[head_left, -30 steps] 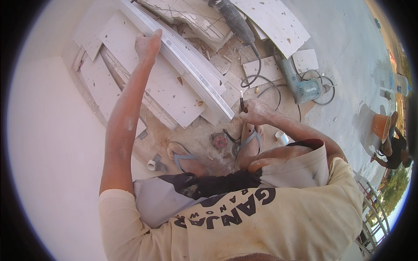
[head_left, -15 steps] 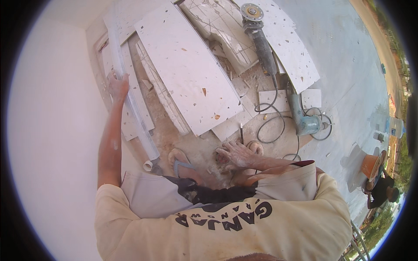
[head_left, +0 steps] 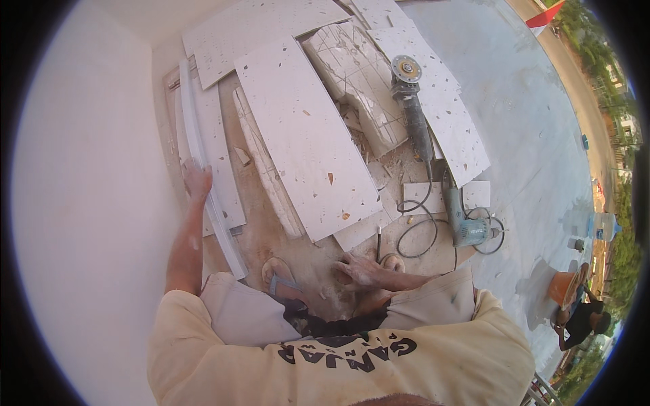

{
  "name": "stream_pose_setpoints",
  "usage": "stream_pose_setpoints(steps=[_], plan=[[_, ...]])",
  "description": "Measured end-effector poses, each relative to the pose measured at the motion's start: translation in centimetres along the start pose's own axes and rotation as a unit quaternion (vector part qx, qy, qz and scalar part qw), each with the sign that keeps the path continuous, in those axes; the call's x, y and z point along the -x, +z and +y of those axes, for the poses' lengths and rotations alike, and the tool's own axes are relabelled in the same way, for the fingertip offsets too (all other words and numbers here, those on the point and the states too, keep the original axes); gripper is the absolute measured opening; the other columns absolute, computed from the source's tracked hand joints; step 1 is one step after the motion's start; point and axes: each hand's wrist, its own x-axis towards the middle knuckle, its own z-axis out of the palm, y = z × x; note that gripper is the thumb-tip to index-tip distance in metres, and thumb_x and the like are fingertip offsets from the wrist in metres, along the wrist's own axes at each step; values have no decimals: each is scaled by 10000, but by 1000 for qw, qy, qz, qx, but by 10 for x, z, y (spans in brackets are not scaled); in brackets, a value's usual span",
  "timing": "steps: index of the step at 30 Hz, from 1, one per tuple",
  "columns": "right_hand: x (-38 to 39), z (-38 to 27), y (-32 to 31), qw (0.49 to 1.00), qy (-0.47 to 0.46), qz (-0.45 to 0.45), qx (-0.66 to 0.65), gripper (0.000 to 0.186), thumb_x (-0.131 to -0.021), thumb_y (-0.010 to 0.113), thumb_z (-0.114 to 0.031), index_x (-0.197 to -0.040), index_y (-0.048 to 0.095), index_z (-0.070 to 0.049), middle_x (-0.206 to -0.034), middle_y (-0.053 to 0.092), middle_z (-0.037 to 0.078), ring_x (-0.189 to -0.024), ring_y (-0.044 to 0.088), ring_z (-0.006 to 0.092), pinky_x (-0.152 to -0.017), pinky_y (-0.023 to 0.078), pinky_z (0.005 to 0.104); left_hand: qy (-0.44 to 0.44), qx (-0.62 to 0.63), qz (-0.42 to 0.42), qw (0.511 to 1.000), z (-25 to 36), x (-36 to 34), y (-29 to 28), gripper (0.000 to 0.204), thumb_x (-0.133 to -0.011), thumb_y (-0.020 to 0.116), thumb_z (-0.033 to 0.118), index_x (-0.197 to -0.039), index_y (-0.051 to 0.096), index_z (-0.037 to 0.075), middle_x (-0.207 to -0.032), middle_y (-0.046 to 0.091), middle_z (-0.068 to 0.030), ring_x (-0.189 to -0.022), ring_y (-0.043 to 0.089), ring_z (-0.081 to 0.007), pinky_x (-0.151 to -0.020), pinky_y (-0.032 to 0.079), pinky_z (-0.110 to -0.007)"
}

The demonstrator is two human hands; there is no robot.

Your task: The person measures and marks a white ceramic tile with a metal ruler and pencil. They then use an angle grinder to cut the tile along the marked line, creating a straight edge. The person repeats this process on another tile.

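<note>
My left hand [head_left: 196, 181] grips a long narrow white strip [head_left: 218, 223] that runs along the floor beside the white wall [head_left: 81, 203]. My right hand [head_left: 355, 271] rests low on the dusty floor between my knees. A thin dark pencil-like stick [head_left: 378, 243] pokes out from its fingers. A large white speckled slab [head_left: 305, 142] lies just beyond both hands. My foot in a sandal [head_left: 281, 283] sits between the strip and my right hand.
More white slabs and offcuts [head_left: 440, 101] lie overlapped on the floor. An angle grinder [head_left: 413, 115] and a blue-green power drill [head_left: 466, 220] with coiled cables lie to the right. Far right: an orange bucket [head_left: 562, 287], a water bottle [head_left: 604, 227] and another person [head_left: 579, 321].
My left hand has carried the white strip from the middle of the pile over to the wall on the left. My right hand has dropped to the floor.
</note>
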Motion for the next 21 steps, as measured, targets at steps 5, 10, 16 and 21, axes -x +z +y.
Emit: stream_pose_setpoints(steps=[5,10,16,21], plan=[[4,-29,-70,975,18,-45,-219,652,-842,675,-234,-1452,474,-123,-1218,584,169,-1100,632,334,-980,531,449,8,-47,52,998,2,1,-6,593,-828,689,219,-1340,494,-8,-1266,529,-231,-1165,569,-457,-976,485,-554],[1,-39,-136,808,-3,-48,-588,588,-968,633,-301,-1496,434,-135,-1142,599,52,-1078,621,157,-831,600,315,131,185,25,974,84,18,-13,436,-848,714,109,-1243,577,-16,-1074,601,-174,-954,633,-312,-831,536,-441],[-24,-44,-213,856,-34,91,-508,611,-1019,639,-380,-1511,399,-109,-1118,607,57,-999,647,153,-817,580,327,83,459,-489,737,219,100,-69,348,-992,697,266,-1216,689,1,-936,693,-8,-804,619,-87,-705,509,-265],[-23,-44,-239,898,-41,152,-411,710,-954,699,-307,-1521,359,-47,-1074,626,100,-928,643,159,-770,565,336,93,452,-586,666,253,132,-80,342,-972,740,252,-1211,699,10,-959,716,-10,-790,621,-78,-684,504,-252]])
